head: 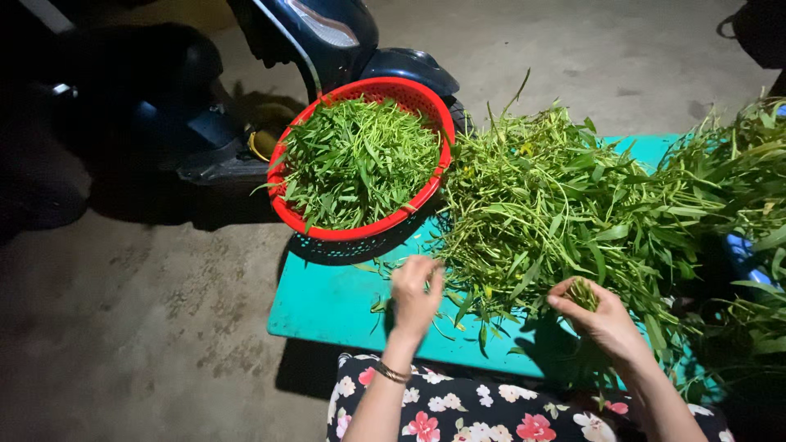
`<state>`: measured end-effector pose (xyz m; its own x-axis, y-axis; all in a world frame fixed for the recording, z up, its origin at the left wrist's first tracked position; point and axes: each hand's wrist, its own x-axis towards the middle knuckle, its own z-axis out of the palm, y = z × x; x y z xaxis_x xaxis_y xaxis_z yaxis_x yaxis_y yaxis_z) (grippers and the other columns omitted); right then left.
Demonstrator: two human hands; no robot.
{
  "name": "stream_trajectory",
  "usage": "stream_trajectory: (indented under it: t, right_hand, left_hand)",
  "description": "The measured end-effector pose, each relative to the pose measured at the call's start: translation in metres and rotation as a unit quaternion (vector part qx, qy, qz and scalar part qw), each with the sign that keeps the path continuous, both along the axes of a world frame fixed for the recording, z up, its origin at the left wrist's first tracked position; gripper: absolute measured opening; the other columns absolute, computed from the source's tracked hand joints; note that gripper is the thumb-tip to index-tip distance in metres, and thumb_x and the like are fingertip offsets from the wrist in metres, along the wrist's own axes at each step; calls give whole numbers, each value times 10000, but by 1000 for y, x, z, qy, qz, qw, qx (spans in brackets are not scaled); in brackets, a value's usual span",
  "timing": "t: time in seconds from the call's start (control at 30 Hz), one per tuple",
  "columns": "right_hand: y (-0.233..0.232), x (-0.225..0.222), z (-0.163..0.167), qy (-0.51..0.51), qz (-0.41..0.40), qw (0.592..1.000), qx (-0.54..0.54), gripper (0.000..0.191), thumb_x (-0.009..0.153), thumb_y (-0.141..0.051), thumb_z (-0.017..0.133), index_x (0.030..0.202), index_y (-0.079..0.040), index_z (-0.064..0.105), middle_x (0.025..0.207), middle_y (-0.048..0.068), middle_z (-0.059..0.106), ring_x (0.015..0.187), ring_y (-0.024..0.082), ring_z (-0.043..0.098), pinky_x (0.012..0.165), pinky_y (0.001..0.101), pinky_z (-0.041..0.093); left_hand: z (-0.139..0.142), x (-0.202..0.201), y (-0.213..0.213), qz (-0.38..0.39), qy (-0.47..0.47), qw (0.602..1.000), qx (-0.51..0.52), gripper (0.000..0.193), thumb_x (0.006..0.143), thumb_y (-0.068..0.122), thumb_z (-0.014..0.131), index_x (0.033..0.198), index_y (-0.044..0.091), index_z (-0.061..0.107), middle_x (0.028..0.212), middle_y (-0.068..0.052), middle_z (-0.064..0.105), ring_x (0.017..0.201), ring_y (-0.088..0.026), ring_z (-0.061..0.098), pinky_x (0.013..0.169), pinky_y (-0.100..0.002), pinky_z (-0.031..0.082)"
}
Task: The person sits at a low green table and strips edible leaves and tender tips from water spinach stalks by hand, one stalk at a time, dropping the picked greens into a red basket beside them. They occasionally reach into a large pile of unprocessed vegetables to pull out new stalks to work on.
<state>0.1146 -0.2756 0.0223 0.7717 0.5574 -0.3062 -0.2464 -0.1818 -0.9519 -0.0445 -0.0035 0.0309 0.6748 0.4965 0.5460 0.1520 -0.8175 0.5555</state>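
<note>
At the upper left of the frame a dark scooter (246,90) stands in shadow on the bare concrete floor (139,327), its body reaching toward the upper middle. Just right of it, upper centre, a red perforated colander (288,214) sits tilted on the far left corner of a teal table (327,307), heaped with picked green leaves (356,160) and short stems. Below it, at lower centre, the left hand (416,296) is raised over the table's bare left part with its fingers bent together — they seem to pinch at the near edge of the greens, though what lies between them is too small to tell; a thin bracelet (391,373) circles the wrist. Filling the middle and right of the frame, a large loose pile of long leafy stalks (557,205) covers most of the table, touching the colander's right rim. At lower right of centre, the right hand (602,315) rests at the near edge of this pile, closed around a small bunch of stems (582,293) whose cut ends stick up between thumb and fingers. At the bottom edge, under both forearms, lies a dark flowered fabric (483,413) — the person's lap. At the far right edge a second mass of stalks (749,188) spreads, with something blue (741,250) showing beneath it.
</note>
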Motion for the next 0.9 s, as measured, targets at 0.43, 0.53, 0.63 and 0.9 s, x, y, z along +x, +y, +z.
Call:
stream_trajectory:
  t: [0.43, 0.53, 0.63, 0.9]
  right_hand:
    - [14, 5, -32, -219, 80, 971, -44, 374, 827, -167, 758, 1192, -90, 736, 1067, 43, 783, 966, 136, 710, 875, 325, 546]
    - [20, 7, -46, -260, 105, 948, -149, 557, 857, -202, 749, 1397, -156, 623, 1166, 111, 749, 1018, 223, 719, 901, 339, 543]
    - [26, 18, -66, -262, 119, 919, -270, 701, 873, -222, 743, 1532, -179, 509, 1193, 180, 725, 1024, 329, 727, 930, 356, 551]
    - [17, 14, -40, -242, 36, 964, -105, 555, 835, -192, 766, 1366, -117, 624, 1087, 126, 771, 985, 204, 724, 856, 354, 575]
  left_hand:
    - [3, 23, -38, -103, 8, 994, 28, 97, 825, 200, 802, 898, 145, 769, 977, -11, 708, 961, -224, 631, 873, -394, 409]
    - [11, 8, -28, -113, -49, 992, -37, 104, 840, 185, 799, 925, 132, 771, 984, -12, 751, 957, -205, 663, 875, -377, 422]
    - [19, -9, -14, -95, -121, 974, -165, 100, 875, 163, 764, 973, 138, 764, 993, 9, 767, 965, -168, 689, 894, -350, 481]
    - [35, -19, -18, -55, -103, 990, -76, 80, 834, 154, 818, 894, 129, 771, 939, 5, 768, 908, -168, 665, 908, -356, 409]
